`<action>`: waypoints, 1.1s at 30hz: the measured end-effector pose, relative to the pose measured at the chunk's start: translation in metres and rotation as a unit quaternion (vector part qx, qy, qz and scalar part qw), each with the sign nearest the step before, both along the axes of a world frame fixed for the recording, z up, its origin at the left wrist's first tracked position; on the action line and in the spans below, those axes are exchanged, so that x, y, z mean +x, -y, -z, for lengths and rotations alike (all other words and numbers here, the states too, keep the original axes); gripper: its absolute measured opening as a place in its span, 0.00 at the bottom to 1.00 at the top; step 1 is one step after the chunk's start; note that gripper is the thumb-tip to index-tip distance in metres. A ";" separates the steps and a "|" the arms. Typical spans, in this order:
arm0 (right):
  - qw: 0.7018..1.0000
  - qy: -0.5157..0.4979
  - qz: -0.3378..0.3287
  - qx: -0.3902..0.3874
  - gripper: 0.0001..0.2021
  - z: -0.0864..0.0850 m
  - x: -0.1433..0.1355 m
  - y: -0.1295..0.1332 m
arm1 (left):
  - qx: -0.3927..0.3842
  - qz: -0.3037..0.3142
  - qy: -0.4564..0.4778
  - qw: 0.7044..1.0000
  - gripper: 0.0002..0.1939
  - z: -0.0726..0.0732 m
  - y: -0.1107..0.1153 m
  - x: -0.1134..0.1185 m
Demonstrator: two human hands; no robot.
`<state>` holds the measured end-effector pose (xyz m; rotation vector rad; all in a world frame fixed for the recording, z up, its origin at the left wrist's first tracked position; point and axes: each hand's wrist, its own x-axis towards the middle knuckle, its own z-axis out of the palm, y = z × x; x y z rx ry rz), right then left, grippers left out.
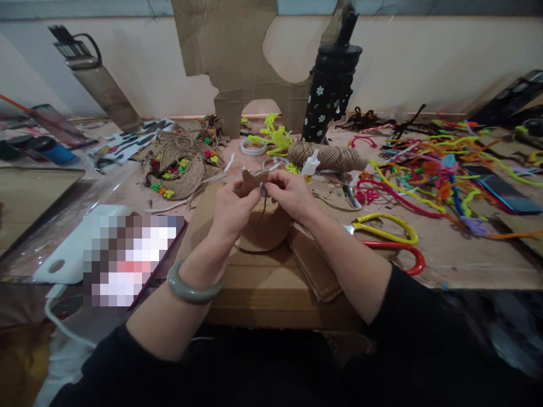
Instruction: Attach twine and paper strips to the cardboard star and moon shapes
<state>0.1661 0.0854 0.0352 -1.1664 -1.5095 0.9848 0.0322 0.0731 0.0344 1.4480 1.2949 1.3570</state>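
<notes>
My left hand (235,209) is closed round a cut piece of cardboard (253,182) with a notched, pointed upper edge. At its right side my right hand (291,195) pinches what looks like a strand of twine (265,204), whose end hangs below the fingertips. A small pale bit shows between the two hands; its kind is unclear. Under the hands, a rounded cardboard piece (267,229) rests on a cardboard box (250,282). Fingers partly cover the held piece, so how the strand meets it is hidden.
Yellow-and-red-handled scissors (388,226) and a folded cardboard strip (316,268) lie right. Behind are a twine roll (324,155), a small glue bottle (311,164), coiled twine pieces (182,164), a black flask (328,93) and pipe cleaners (436,175). A phone (131,263) lies left.
</notes>
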 end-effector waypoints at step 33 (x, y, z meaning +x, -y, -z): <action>0.996 -0.036 0.026 0.078 0.07 0.015 -0.004 0.002 | 0.072 -0.017 0.036 0.997 0.07 0.015 -0.009 0.000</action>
